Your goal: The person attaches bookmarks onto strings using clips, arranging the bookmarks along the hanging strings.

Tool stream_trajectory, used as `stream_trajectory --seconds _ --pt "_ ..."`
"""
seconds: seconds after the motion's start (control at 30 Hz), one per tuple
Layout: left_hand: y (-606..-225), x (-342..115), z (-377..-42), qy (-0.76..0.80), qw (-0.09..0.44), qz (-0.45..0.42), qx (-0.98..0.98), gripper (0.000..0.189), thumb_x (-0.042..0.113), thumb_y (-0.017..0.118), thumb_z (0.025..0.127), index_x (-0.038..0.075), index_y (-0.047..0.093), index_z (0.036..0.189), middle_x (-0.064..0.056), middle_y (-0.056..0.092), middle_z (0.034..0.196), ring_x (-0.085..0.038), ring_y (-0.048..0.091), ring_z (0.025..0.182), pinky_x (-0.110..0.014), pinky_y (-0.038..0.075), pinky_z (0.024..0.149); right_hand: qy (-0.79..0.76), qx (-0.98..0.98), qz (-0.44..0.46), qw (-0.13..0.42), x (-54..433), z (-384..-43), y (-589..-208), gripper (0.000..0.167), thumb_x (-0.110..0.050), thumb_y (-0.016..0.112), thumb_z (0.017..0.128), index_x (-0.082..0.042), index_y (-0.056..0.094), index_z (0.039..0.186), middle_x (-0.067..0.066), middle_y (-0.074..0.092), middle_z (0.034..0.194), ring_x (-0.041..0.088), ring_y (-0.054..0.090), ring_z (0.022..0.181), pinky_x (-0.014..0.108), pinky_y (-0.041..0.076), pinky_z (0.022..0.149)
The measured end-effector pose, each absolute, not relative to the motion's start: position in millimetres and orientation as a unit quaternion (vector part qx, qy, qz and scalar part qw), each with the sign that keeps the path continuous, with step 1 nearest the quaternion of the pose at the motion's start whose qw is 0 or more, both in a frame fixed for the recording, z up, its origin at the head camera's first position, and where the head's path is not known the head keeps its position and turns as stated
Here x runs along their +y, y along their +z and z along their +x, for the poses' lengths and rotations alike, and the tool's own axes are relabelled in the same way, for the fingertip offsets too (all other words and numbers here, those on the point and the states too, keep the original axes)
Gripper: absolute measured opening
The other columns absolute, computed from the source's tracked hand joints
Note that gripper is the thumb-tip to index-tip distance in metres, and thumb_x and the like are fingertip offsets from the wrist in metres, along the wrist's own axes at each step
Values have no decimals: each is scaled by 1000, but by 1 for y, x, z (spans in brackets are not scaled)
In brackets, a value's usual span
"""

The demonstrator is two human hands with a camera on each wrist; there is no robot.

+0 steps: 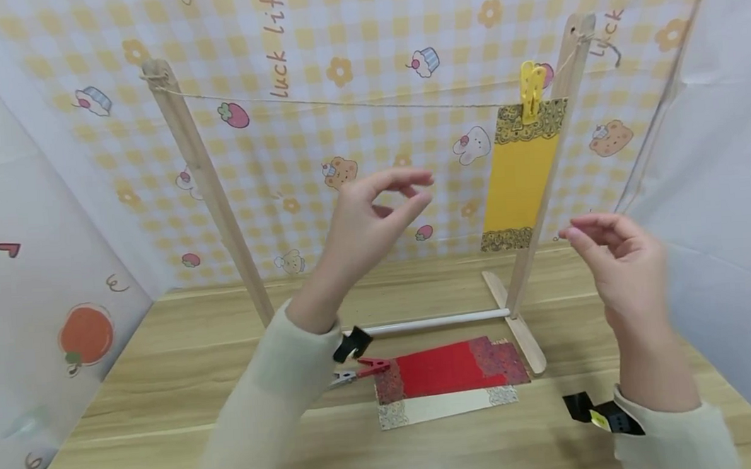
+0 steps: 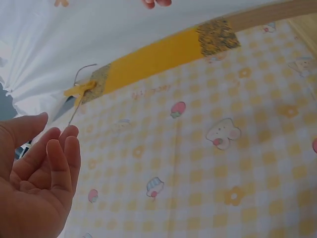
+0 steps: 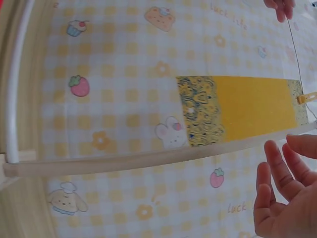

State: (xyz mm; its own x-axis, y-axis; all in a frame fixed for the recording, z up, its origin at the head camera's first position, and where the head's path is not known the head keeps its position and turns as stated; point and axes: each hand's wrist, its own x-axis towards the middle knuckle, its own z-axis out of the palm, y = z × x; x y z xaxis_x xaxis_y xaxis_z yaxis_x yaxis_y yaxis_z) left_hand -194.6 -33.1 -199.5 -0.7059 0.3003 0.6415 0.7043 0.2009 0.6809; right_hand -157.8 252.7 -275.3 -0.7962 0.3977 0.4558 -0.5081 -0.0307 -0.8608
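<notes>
A yellow card [image 1: 519,184] with dark lace-patterned ends hangs from a thin string [image 1: 343,103]. One yellow clothespin [image 1: 531,92] clips its top to the string near the right post. My left hand [image 1: 371,210] is raised in midair left of the card, thumb and fingers apart and bent loosely around nothing. Lower and to the right of the card, my right hand [image 1: 628,264] hovers with relaxed fingers; the right wrist view shows it holding nothing. On the table, a red card [image 1: 440,369] with patterned ends overlaps a white card [image 1: 448,408]. A red clothespin [image 1: 374,366] lies at the red card's left end.
Two wooden posts, left [image 1: 210,179] and right [image 1: 548,183], carry the string. A white rod [image 1: 444,322] runs between them low down, and the right post has a wooden foot [image 1: 526,340]. Beside the red clothespin lies a grey clothespin [image 1: 343,379]. Behind hangs a checkered cloth [image 1: 371,142].
</notes>
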Motion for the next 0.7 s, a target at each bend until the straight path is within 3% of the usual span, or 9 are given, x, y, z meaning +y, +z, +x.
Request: stream_trajectory --seconds 0.2,0.3,0.47,0.6,0.7 --pt "-236 -67 -190 -517 163 -293 -788 24 10 70 92 5 72 115 -8 74 113 -14 65 95 -23 57 64 550 -794 80 248 252 -154 -297 10 -4 69 92 -5 70 102 -22 68 85 -4 61 82 10 48 68" --pt "-253 -82 -185 -507 141 -266 -807 24 13 70 93 7 71 116 -7 73 115 -15 65 97 -23 57 66 497 -836 91 213 247 -155 -305 14 -11 69 94 -3 68 105 -26 65 87 -6 60 83 12 49 65" --pt "-277 -103 -176 -489 110 -222 -836 26 18 69 94 11 70 119 -4 73 116 -16 63 100 -24 57 69 476 -860 99 155 235 -158 -315 19 -17 69 95 -3 68 108 -11 70 91 -5 60 83 17 51 67" --pt "-296 -119 -169 -486 99 -190 -847 26 18 69 94 11 70 119 -4 73 116 -17 62 100 -23 54 63 449 -881 112 99 227 -162 -322 19 -16 69 94 -5 70 110 6 73 96 3 62 83 22 52 70" --pt "-310 -128 -168 -477 87 -176 -857 25 20 68 94 12 71 118 -3 73 116 -17 61 99 -22 52 60 432 -891 130 53 224 -166 -329 19 -15 69 94 -5 71 111 9 73 98 10 62 86 25 53 73"
